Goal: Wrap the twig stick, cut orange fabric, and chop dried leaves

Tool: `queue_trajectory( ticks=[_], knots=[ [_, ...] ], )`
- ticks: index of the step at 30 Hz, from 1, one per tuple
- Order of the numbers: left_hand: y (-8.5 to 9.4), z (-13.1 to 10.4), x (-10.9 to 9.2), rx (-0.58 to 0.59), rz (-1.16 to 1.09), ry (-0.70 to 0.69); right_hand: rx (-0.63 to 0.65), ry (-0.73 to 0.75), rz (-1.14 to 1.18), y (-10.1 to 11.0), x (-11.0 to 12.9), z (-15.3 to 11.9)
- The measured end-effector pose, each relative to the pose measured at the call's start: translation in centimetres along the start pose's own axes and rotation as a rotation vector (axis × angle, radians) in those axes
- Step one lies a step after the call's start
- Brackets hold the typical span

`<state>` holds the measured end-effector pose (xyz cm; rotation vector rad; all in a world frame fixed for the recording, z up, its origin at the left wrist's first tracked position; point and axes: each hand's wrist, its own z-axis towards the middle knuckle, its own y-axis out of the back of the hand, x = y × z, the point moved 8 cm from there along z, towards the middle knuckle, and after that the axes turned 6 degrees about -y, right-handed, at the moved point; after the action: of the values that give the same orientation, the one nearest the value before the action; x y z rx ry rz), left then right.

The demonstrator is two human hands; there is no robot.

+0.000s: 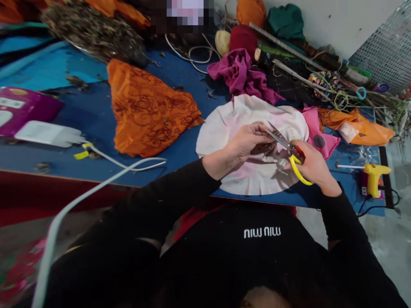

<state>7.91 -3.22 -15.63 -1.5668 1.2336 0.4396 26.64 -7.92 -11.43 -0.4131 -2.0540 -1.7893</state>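
Black top (250, 261) nearest, right hand (311, 162) holds yellow-handled scissors (283, 140) over white cloth (252, 111).

Readable lettering (262, 232) on a black top (231, 261).
We read "MIU MIU" in white, upside down in our view, across its front; we cannot make out the pale marks (11, 102) on the purple box (38, 107) at the left edge.

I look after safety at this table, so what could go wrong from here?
The left hand is close to the blades of the scissors in the right hand, so a slip might nick a finger. The white cloth lies beneath the blades and could get snipped by accident. The yellow glue gun sits near the edge of the blue table, where a snag might pull it off.
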Motion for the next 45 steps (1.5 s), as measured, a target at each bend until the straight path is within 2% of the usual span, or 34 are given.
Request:
queue_trajectory(
  ticks=[10,17,21,24,31,36,45],
  knots=[
    [0.4,0.3,0.2,0.016,0.044,-0.022,-0.039,0.031,-0.031,-0.5,-0.2,-0.2],
    [0.5,0.6,-0.3,0.014,-0.089,-0.010,-0.127,-0.017,-0.011,0.5,-0.8,-0.4],
    [0.3,0.8,-0.9,0.043,-0.105,-0.031,-0.086,0.024,-0.055,0.7,-0.8,-0.4],
    [0.3,0.9,-1.1,0.023,-0.112,-0.054,-0.102,0.026,-0.112,0.8,-0.8,-0.2],
    [0.1,0.4,-0.2,0.035,-0.051,0.010,-0.078,0.063,-0.149,0.2,0.2,-0.2],
    [0.0,0.3,-0.1,0.028,-0.057,-0.002,-0.065,0.075,-0.228,-0.2,0.6,-0.2],
    [0.4,0.7,0.4,0.025,-0.045,0.003,-0.028,0.074,-0.227,-1.0,0.2,-0.6]
  ],
)
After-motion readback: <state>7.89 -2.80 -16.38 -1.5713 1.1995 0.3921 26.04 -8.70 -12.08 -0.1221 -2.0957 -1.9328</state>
